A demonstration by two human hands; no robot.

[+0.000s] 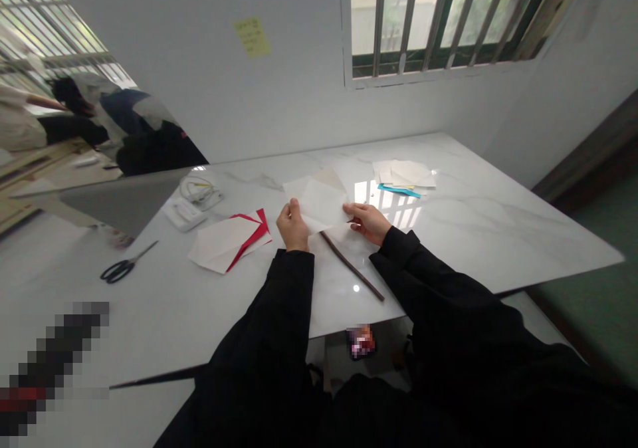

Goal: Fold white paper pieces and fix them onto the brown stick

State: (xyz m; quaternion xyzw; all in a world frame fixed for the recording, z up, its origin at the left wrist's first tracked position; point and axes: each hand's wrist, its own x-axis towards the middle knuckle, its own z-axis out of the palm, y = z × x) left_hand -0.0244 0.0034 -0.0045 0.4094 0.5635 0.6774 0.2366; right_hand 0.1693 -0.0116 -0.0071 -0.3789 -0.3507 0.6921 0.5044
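A sheet of white paper (323, 202) is held up between my two hands, a little above the marble-patterned table. My left hand (293, 225) grips its left edge, thumb on top. On the opposite edge, my right hand (367, 222) pinches the paper between thumb and fingers. Below the paper lies a thin brown stick (353, 268); its upper end is hidden by the sheet. Left of my left hand rest white and red paper pieces (219, 242). Whether the held paper is one sheet or several layers, I cannot tell.
Black-handled scissors (119, 270) lie at the left, near a white box (184, 214) with a coiled cable (199, 192). More white and blue paper (405, 174) sits at the back right. The table's (498, 222) front edge is close to my body. Other people (119, 115) are at far left.
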